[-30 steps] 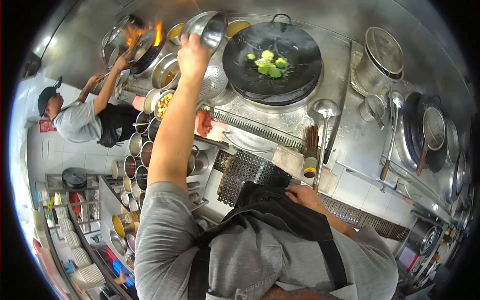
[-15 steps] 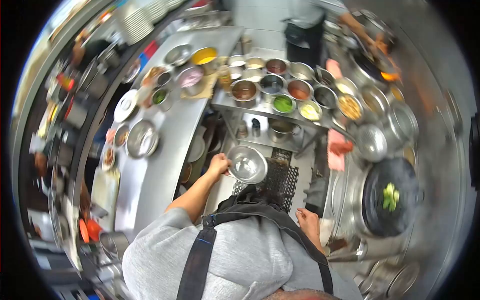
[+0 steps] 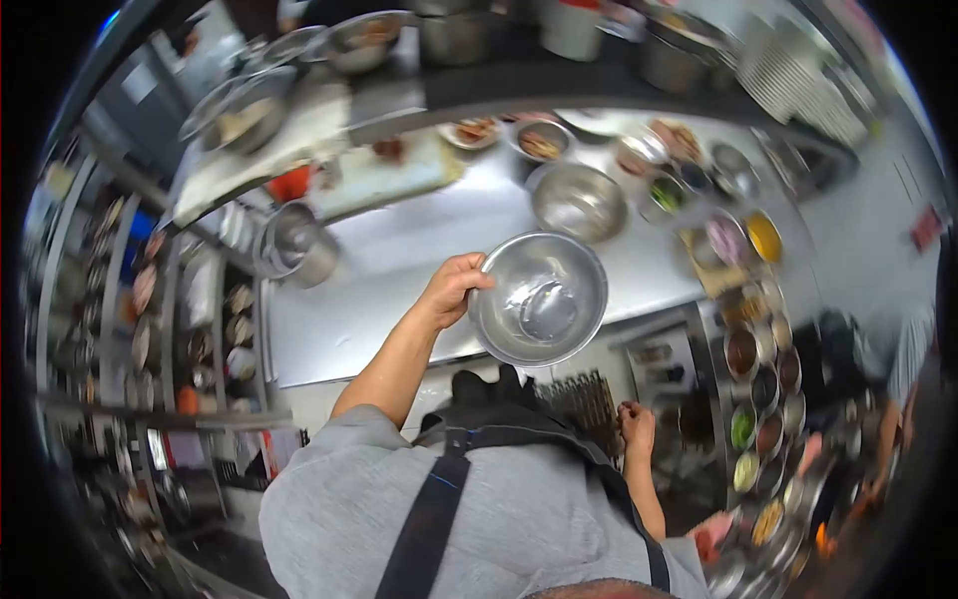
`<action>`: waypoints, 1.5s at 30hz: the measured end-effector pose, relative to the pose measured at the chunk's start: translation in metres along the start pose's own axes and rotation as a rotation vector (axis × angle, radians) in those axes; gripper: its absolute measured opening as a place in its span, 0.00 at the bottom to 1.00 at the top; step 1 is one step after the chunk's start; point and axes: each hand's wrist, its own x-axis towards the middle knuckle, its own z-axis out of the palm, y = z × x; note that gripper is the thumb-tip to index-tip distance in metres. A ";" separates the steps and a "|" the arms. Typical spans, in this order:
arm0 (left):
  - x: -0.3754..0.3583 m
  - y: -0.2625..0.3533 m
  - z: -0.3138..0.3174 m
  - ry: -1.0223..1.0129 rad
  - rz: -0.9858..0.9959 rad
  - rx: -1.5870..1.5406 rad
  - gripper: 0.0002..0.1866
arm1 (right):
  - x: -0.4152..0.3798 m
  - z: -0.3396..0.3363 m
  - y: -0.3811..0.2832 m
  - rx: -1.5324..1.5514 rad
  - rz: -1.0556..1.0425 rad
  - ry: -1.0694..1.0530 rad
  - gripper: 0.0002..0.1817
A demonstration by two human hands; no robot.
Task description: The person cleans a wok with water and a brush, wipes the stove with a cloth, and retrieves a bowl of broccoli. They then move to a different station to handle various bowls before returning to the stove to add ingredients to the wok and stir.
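My left hand [image 3: 457,290] grips the rim of a round metal bowl [image 3: 539,344]. It is tilted so its shiny inside faces me, and no food shows in it. The bowl hangs in front of the steel counter's near edge, close to another metal bowl [image 3: 579,203] standing on the counter. My right hand [image 3: 637,427] hangs low at my right side, fingers curled in, with nothing seen in them. It is apart from the shelf unit beside it.
A long steel counter [image 3: 389,240] runs ahead, with a cutting board [image 3: 384,182] and small food bowls at the back. A dark overhead shelf [image 3: 639,85] crosses above it. To the right, several ingredient pots surround a pot of greens [image 3: 743,426]. Another person's arm [image 3: 886,439] is at far right.
My view has turned left from the stove side to face the counter. The metal bowl, still in my left hand, is now raised nearer the counter. My right hand stays low at my side.
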 end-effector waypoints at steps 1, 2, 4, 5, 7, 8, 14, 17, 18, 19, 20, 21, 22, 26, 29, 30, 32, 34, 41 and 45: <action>-0.005 0.021 -0.017 0.008 0.064 -0.063 0.08 | 0.015 0.012 -0.019 -0.004 -0.065 -0.033 0.14; -0.011 0.042 -0.033 0.012 0.126 -0.123 0.08 | 0.023 0.021 -0.040 0.025 -0.134 -0.071 0.14; -0.034 0.088 -0.057 0.073 0.339 -0.083 0.05 | 0.004 0.017 -0.104 -0.041 -0.358 -0.083 0.13; -0.048 0.114 -0.062 0.098 0.442 -0.077 0.09 | 0.015 0.036 -0.092 -0.072 -0.403 -0.150 0.14; -0.070 0.153 -0.080 0.106 0.647 -0.176 0.18 | 0.021 0.055 -0.076 -0.103 -0.468 -0.221 0.15; -0.082 0.176 -0.079 0.109 0.734 -0.176 0.20 | 0.019 0.053 -0.078 -0.176 -0.482 -0.316 0.13; -0.122 0.267 -0.157 0.540 1.180 -0.346 0.07 | 0.015 0.056 0.016 -0.279 -0.447 -0.186 0.11; -0.130 0.287 -0.171 0.537 1.176 -0.343 0.01 | 0.003 0.037 0.074 -0.424 -0.212 -0.159 0.14; -0.132 0.287 -0.191 0.468 1.139 -0.340 0.01 | 0.000 0.035 0.086 -0.438 -0.193 -0.166 0.14; -0.134 0.285 -0.167 0.109 1.113 -0.245 0.09 | -0.004 0.033 0.093 -0.441 -0.049 -0.168 0.16; -0.124 0.274 -0.139 0.477 1.138 -0.226 0.09 | -0.007 0.031 0.099 -0.443 0.091 -0.167 0.17; -0.117 0.261 -0.132 0.413 1.009 -0.137 0.10 | -0.021 0.021 0.079 -0.406 0.074 -0.122 0.19; -0.110 0.247 -0.130 0.345 0.877 -0.053 0.11 | -0.025 0.022 0.086 -0.418 0.086 -0.128 0.19; -0.051 0.137 -0.098 0.260 0.303 0.438 0.11 | -0.037 0.038 0.077 -0.414 0.124 -0.125 0.16; 0.003 0.006 -0.138 0.143 -0.114 0.528 0.06 | -0.046 0.060 0.080 -0.326 -0.014 -0.148 0.14; 0.011 -0.032 -0.149 0.237 -0.223 0.558 0.05 | -0.051 0.068 0.084 -0.294 -0.054 -0.150 0.14; 0.004 -0.066 -0.152 0.356 -0.279 0.542 0.04 | -0.056 0.079 0.084 -0.227 -0.143 -0.148 0.13; 0.006 -0.077 -0.154 0.483 -0.337 0.521 0.04 | -0.061 0.075 0.075 -0.296 -0.105 -0.203 0.12; 0.016 -0.054 -0.169 0.621 -0.196 0.624 0.13 | -0.104 0.060 0.099 -0.210 -0.107 -0.038 0.13; 0.014 -0.046 -0.184 0.648 -0.174 0.646 0.09 | -0.132 0.040 0.020 -0.139 0.279 -0.222 0.13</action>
